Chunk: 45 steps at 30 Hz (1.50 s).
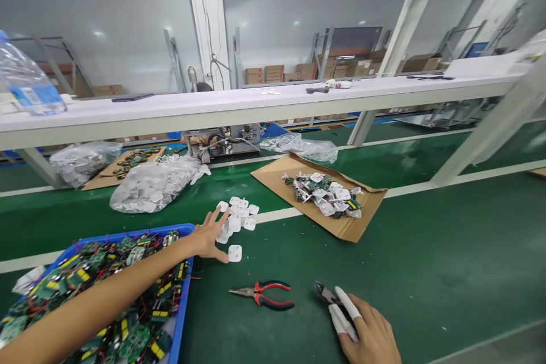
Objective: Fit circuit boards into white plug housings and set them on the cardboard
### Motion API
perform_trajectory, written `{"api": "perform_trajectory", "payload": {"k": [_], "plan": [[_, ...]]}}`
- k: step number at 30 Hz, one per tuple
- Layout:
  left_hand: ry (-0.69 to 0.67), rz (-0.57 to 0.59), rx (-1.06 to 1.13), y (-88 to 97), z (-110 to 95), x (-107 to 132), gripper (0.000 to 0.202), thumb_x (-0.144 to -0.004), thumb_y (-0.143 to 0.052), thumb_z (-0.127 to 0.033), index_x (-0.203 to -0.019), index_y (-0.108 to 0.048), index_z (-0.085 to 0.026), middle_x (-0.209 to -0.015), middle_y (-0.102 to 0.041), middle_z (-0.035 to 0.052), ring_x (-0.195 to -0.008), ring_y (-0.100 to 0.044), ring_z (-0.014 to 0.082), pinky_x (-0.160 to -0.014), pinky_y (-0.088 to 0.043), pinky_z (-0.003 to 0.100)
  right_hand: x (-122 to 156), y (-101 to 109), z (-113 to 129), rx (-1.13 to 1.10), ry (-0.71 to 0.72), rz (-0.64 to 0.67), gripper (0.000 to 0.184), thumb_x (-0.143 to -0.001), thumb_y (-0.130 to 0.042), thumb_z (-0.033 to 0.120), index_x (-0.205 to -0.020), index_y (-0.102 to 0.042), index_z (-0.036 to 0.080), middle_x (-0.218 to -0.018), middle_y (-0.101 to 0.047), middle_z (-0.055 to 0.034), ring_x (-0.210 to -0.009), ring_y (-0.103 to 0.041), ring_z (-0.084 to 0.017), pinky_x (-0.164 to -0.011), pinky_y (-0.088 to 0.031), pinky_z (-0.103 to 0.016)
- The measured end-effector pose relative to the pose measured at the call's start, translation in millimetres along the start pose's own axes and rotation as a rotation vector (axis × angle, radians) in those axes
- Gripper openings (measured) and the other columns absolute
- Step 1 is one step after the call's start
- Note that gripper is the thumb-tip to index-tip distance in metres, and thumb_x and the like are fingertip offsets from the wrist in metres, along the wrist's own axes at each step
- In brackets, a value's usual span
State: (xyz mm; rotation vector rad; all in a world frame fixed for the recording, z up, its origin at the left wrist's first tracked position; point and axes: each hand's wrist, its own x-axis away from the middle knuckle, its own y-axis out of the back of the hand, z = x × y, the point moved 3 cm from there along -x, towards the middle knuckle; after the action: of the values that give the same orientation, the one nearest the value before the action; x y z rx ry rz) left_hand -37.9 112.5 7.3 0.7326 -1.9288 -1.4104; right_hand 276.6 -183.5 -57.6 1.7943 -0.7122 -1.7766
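Picking looks like the step now, as the left hand (209,239), fingers spread apart, meets the white pieces (234,223) on the green bench (426,261), the right hand (370,330) clamps cutters (327,294), and a thumb-and-finger pinch seems called for next!

Single head-worn camera, facing forward and tilted down across the green tabletop (426,256). Range is close: the left hand (207,239) stands left of centre, the right hand (371,330) at the lower edge. Upper field reaches a raised shelf (179,107) and distant grey wall (128,0).
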Motion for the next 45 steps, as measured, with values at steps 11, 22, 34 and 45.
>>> {"api": "perform_trajectory", "payload": {"k": [11,22,34,45], "plan": [[-0.133,-0.019,0.020,-20.0,-26.2,-37.1,0.102,-0.084,-0.068,-0.052,-0.163,-0.013,-0.020,-0.169,-0.009,0.0219,-0.153,-0.015,0.0452,-0.114,-0.035,0.059,-2.0,8.7,7.9,0.012,-0.034,0.050,0.035,-0.086,-0.047,0.011,-0.119,-0.054,0.021,-0.111,-0.068,-0.0106,-0.093,-0.064,-0.025,-0.077,-0.049,-0.037],[-0.181,-0.024,0.177,3.3,-19.8,-12.6,0.074,-0.091,-0.053,-0.063,-0.150,-0.048,-0.019,-0.164,-0.032,0.0161,-0.148,-0.035,0.0407,-0.112,-0.044,0.047,-99.1,-30.7,-97.7,0.290,-0.001,0.251,0.027,-0.077,-0.055,0.001,-0.096,-0.062,0.018,-0.099,-0.070,-0.0111,-0.089,-0.057,-0.026,-0.076,-0.040,-0.036],[-0.422,-0.160,0.265,3.2,-80.9,-19.1,0.046,-0.092,-0.056,-0.044,-0.128,-0.065,-0.017,-0.134,-0.066,0.0152,-0.125,-0.060,0.0333,-0.106,-0.049,0.044,-44.4,-29.9,8.8,0.079,0.164,0.225,0.024,-0.083,-0.063,0.004,-0.103,-0.063,0.018,-0.091,-0.066,-0.0061,-0.085,-0.058,-0.021,-0.084,-0.044,-0.035],[-0.714,-0.178,0.315,-43.6,-231.9,-37.8,0.048,-0.084,-0.068,-0.020,-0.130,-0.057,-0.016,-0.125,-0.063,0.0172,-0.119,-0.056,0.0342,-0.104,-0.046,0.049,-2.7,32.5,61.2,-0.197,0.022,0.187,0.038,-0.087,-0.049,0.004,-0.120,-0.061,0.018,-0.109,-0.071,-0.0112,-0.089,-0.065,-0.022,-0.080,-0.054,-0.037]]}}
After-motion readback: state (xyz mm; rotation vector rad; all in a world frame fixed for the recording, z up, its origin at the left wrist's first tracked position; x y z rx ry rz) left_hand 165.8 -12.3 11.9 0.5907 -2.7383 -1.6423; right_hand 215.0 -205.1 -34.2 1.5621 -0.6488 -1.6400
